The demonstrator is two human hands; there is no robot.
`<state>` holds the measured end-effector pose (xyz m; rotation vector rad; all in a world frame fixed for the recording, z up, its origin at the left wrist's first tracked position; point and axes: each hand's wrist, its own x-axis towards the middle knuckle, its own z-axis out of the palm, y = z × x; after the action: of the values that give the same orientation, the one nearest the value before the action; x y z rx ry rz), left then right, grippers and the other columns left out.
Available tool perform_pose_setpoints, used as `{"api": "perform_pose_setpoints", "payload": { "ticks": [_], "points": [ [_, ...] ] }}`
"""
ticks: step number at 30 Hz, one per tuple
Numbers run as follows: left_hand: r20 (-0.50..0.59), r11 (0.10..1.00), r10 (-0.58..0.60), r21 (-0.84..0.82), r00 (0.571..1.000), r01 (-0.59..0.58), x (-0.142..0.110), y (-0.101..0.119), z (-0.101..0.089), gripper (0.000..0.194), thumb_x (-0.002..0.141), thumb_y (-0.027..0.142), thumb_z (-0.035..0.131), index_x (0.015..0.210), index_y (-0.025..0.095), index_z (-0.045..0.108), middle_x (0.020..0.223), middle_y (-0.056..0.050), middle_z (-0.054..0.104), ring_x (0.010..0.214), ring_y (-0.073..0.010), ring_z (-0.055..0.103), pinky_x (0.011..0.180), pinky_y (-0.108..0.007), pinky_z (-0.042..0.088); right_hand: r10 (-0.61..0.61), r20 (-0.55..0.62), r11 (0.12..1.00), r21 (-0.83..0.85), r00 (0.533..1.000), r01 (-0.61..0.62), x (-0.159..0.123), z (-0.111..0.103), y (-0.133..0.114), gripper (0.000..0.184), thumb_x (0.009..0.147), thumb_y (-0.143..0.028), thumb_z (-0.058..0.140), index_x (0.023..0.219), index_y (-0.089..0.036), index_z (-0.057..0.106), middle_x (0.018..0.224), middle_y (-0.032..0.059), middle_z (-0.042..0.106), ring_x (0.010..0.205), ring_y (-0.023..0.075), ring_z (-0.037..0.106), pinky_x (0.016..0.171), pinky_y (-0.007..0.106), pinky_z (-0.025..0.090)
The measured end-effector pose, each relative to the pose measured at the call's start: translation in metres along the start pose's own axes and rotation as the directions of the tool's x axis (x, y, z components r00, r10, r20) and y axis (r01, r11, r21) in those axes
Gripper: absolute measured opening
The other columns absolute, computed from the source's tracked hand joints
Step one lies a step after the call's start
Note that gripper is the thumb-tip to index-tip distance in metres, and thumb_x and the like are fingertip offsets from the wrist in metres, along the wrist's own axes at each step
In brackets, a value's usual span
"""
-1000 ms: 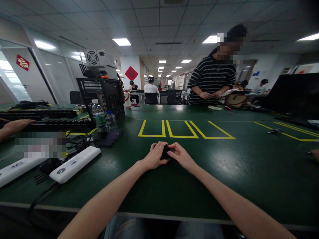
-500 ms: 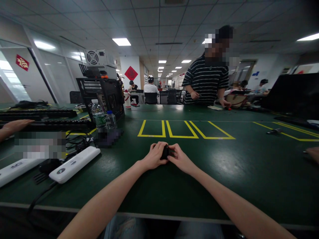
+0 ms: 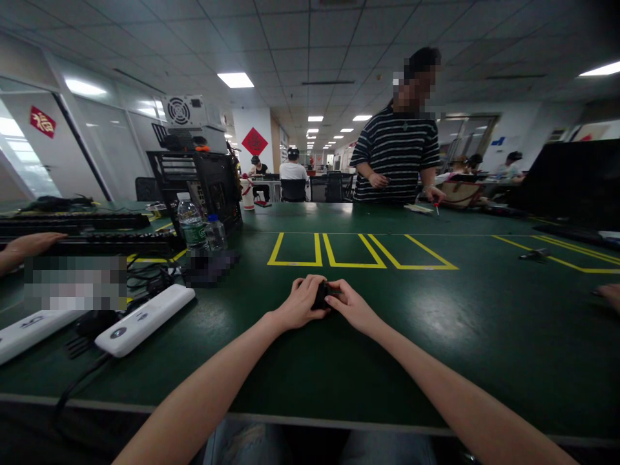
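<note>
My left hand is wrapped round a small black object just above or on the green table, near the middle of the view. Its kind cannot be made out, since fingers cover much of it. From the other side, my right hand pinches with thumb and fingers at the object's right edge. What those fingertips hold, whether the object itself or a small part on it, is hidden. Yellow tape outlines lie on the table just beyond both hands.
White power strips, dark cables, water bottles and an open computer case stand at left. A person in a striped shirt stands across the green table. Other people's hands show at both edges, with pliers-like metal at right.
My right fingers have shifted slightly on the black object; my left hand keeps its place. The person opposite has straightened a little and lifted a red-handled tool off the table.
</note>
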<state>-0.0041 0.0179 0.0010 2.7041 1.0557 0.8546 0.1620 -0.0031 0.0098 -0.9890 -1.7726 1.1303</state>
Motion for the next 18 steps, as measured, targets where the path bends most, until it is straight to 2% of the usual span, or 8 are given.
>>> {"api": "perform_pose_setpoints", "payload": {
  "ticks": [5, 8, 14, 18],
  "points": [
    [0.011, 1.000, -0.012, -0.013, 1.000, 0.012, 0.000, 0.000, -0.001, 0.054, 0.068, 0.028, 0.056, 0.114, 0.022, 0.028, 0.111, -0.006, 0.039, 0.105, -0.0213, 0.039, 0.093, -0.040, 0.022, -0.057, 0.027, 0.995, 0.079, 0.998, 0.055, -0.004, 0.002, -0.002, 0.023, 0.074, -0.020, 0.052, 0.094, -0.021, 0.042, 0.103, 0.0019, 0.050, 0.100, 0.0158, 0.050, 0.086, 0.034, 0.043],
    [0.007, 1.000, -0.008, -0.014, 1.000, 0.008, 0.000, 0.000, -0.001, 0.052, 0.069, 0.030, 0.055, 0.114, 0.022, 0.028, 0.111, -0.006, 0.039, 0.104, -0.0210, 0.039, 0.093, -0.040, 0.023, -0.054, -0.023, 0.998, 0.030, 0.998, 0.054, -0.002, 0.002, 0.003, 0.019, 0.076, -0.022, 0.048, 0.094, -0.021, 0.043, 0.101, 0.0024, 0.051, 0.098, 0.0155, 0.052, 0.084, 0.033, 0.044],
    [0.026, 1.000, -0.021, -0.021, 0.999, 0.022, 0.002, 0.001, -0.003, 0.051, 0.070, 0.030, 0.055, 0.113, 0.021, 0.029, 0.109, -0.006, 0.040, 0.102, -0.0212, 0.040, 0.091, -0.040, 0.024, -0.035, -0.018, 0.997, -0.072, 0.999, 0.034, -0.001, 0.001, 0.006, 0.033, 0.078, -0.019, 0.045, 0.110, -0.023, 0.037, 0.115, 0.0037, 0.045, 0.108, 0.0161, 0.045, 0.092, 0.035, 0.038],
    [0.078, 0.996, -0.052, -0.071, 0.996, 0.057, 0.003, 0.002, -0.004, 0.054, 0.069, 0.031, 0.055, 0.114, 0.021, 0.028, 0.108, -0.007, 0.041, 0.100, -0.0216, 0.042, 0.087, -0.039, 0.029, -0.055, -0.039, 0.980, -0.192, 0.998, 0.046, -0.006, 0.003, 0.004, 0.030, 0.079, -0.021, 0.042, 0.109, -0.021, 0.037, 0.110, 0.0049, 0.049, 0.103, 0.0167, 0.048, 0.090, 0.036, 0.039]
  ]
}}
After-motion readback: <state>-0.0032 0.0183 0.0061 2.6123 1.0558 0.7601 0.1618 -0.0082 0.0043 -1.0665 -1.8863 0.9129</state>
